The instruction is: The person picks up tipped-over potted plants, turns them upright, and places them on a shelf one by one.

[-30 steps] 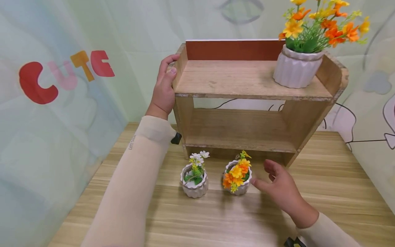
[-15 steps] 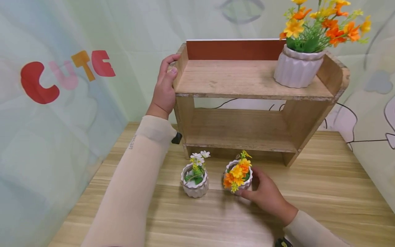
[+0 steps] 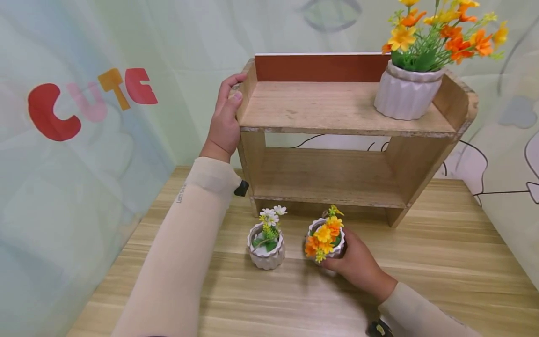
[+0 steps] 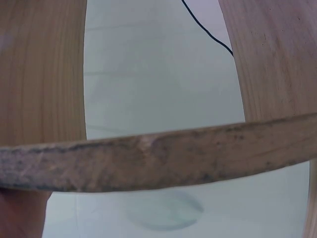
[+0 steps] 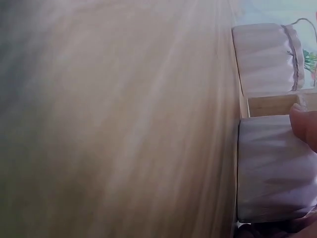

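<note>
A small wooden shelf (image 3: 311, 105) with two boards stands on the table. My left hand (image 3: 223, 124) grips the upper part of its left side panel, thumb on the inner face; the panel's edge (image 4: 148, 163) crosses the left wrist view. On the table before the shelf, my right hand (image 3: 362, 267) holds a small white flowerpot with orange and yellow flowers (image 3: 323, 238) from its right side. In the right wrist view the thumb (image 5: 304, 124) lies on this ribbed pot (image 5: 272, 171), whose base meets the table. A similar pot with white flowers (image 3: 268, 258) stands left of it.
A larger white flowerpot (image 3: 406, 96) with orange and yellow flowers stands at the right end of the top board. Printed fabric (image 3: 105, 187) hangs behind and to the left of the wood-grain table (image 3: 455, 262).
My right hand has moved left from beside the orange-flowered pot and taken hold of it. The pot has stayed in place, and my left hand has kept its grip on the shelf.
</note>
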`<move>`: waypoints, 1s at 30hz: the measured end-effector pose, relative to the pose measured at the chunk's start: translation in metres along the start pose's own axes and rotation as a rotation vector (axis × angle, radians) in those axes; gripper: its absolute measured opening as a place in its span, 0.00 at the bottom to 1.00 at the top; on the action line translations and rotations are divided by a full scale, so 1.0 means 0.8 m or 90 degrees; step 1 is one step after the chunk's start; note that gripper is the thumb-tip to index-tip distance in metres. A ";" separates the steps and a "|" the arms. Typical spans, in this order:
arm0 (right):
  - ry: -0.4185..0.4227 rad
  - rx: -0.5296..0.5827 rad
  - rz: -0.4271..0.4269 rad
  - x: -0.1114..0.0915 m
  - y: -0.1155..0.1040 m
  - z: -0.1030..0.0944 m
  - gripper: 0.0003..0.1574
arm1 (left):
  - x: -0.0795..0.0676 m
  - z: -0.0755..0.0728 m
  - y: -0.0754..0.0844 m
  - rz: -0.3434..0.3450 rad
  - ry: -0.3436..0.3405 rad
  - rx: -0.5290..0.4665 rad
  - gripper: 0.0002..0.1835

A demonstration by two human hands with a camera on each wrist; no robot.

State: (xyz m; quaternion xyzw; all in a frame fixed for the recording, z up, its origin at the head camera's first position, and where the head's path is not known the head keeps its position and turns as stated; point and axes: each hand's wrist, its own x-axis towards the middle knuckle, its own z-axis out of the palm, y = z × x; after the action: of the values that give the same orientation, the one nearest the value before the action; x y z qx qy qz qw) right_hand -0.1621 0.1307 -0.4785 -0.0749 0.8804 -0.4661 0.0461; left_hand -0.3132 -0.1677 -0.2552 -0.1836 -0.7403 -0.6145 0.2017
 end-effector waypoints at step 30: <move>0.056 0.050 -0.005 -0.024 -0.050 -0.022 0.52 | 0.001 0.000 -0.001 -0.002 0.001 0.003 0.28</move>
State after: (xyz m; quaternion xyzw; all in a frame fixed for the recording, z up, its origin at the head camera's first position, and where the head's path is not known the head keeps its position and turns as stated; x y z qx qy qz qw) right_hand -0.1425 0.1261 -0.4358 -0.0563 0.8622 -0.5033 0.0084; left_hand -0.3146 -0.1681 -0.2554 -0.1816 -0.7418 -0.6131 0.2020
